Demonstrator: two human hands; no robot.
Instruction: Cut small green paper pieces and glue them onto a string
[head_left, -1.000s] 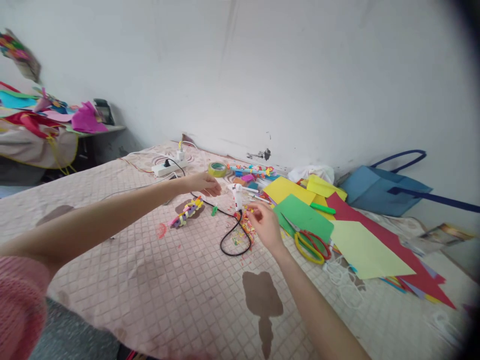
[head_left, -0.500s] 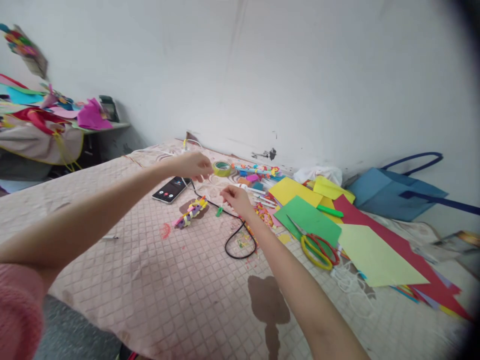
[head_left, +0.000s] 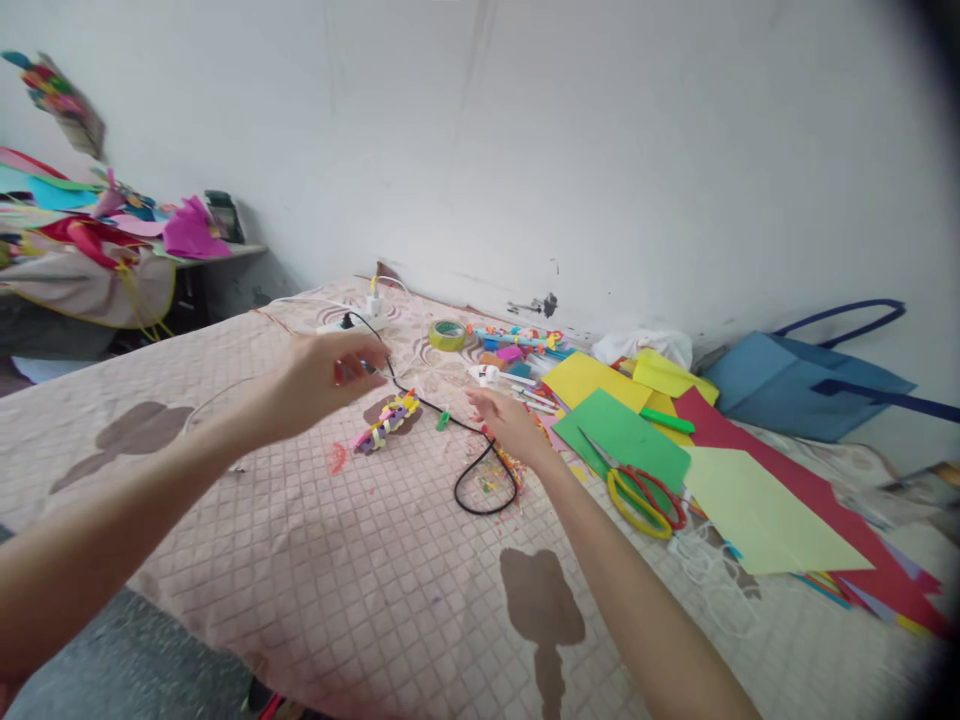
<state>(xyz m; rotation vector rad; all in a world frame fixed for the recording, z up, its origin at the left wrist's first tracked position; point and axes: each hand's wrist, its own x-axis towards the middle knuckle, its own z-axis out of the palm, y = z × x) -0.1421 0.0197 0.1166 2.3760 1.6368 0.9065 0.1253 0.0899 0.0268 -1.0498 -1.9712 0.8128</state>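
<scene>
My left hand (head_left: 319, 380) is over the spot where the phone lay, thumb and fingers apart. It hides most of that spot; dark bits show through the gap between its fingers. My right hand (head_left: 514, 425) hovers by the black cord (head_left: 459, 422), fingers loosely extended and nothing visible in them. A small green piece (head_left: 443, 420) lies beside the cord, left of my right fingertips. Between the hands, a stick wrapped in purple, yellow and pink strips (head_left: 386, 424) rests on the cloth.
Yellow tape (head_left: 447, 336) and a white power strip (head_left: 367, 316) are at the back. A white glue gun (head_left: 487, 375) lies behind my right hand. Scissors (head_left: 637, 497) rest on green paper (head_left: 615, 440), with coloured sheets and a blue bag (head_left: 795, 385) to the right.
My left hand has moved left and nearer, over the phone's place. My right hand has let go of the green piece and drawn slightly right, its fingers opening.
</scene>
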